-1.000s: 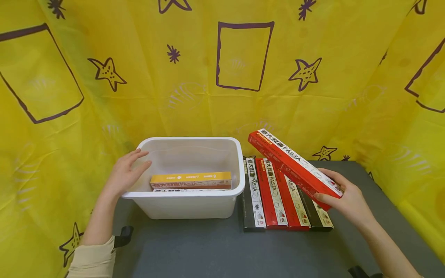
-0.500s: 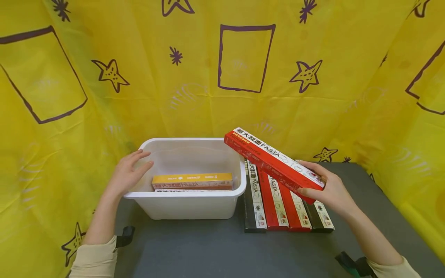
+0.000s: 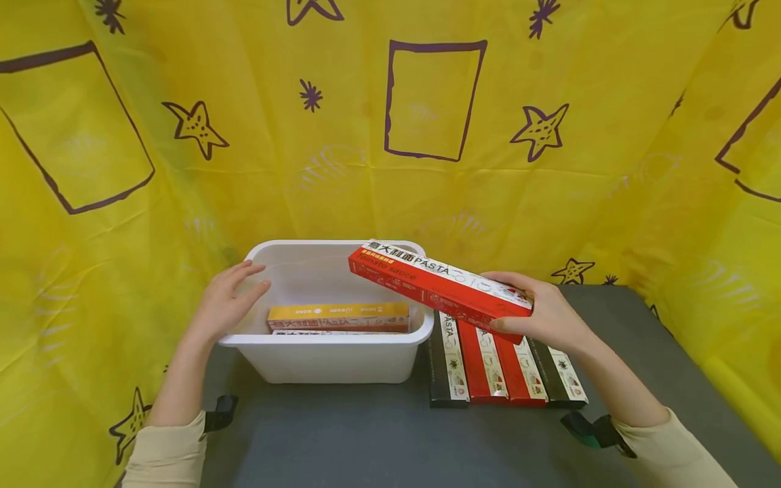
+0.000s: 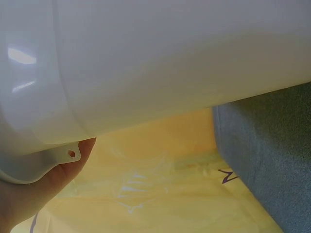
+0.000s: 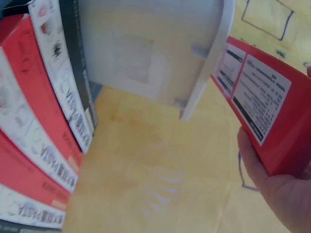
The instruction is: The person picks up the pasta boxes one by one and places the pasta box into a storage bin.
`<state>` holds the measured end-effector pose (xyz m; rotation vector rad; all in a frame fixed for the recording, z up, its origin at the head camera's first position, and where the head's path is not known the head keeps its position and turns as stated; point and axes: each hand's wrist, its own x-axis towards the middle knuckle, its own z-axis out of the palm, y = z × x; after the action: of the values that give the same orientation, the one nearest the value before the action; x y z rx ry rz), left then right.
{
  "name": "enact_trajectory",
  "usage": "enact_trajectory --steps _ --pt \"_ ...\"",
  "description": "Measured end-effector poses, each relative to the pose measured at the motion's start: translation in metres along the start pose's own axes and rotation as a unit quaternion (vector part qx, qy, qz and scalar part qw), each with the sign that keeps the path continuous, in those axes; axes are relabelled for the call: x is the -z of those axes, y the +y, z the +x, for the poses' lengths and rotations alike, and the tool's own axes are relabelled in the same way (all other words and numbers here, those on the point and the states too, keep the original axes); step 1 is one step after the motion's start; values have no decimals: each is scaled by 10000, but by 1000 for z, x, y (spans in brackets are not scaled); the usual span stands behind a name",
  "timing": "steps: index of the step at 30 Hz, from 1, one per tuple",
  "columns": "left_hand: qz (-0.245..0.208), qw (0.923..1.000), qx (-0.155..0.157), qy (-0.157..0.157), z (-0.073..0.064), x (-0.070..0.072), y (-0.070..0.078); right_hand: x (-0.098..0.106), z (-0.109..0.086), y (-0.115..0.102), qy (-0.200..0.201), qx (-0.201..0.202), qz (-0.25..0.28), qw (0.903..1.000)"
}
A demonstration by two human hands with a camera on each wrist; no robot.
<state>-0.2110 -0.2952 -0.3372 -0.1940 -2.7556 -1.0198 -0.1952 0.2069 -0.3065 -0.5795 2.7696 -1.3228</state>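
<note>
Right hand (image 3: 539,310) grips tomato-sauce pasta box (image 3: 427,286), partway over white tub (image 3: 326,364); left hand (image 3: 226,299), loosely spread, at tub's end. Likely loading; next: level, lower.

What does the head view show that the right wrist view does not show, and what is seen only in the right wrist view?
Only the head view shows the left hand at the rim of the white bin and the yellow-sided box inside. Only the right wrist view shows the white printed label on the held red box. Both show the right hand gripping that box, the bin, and pasta boxes beside it.
</note>
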Motion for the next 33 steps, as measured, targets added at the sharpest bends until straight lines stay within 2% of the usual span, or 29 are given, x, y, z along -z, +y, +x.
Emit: enact_trajectory --steps 5,11,18,23,33 --pt "-2 10000 -47 29 0 0 -1 -7 10 -10 -326 270 -189 9989" --pt "-21 10000 -42 20 0 0 2 -11 24 -22 -708 333 -424 9960" --pt "13 10000 -7 -2 0 1 2 -14 50 -44 -1140 533 -1067 9863" --pt "17 10000 22 -22 -1 1 4 -24 66 -57 -1532 505 -1124 9805" --pt "39 10000 55 25 -3 2 5 -57 95 -76 -2046 781 -1205 9682"
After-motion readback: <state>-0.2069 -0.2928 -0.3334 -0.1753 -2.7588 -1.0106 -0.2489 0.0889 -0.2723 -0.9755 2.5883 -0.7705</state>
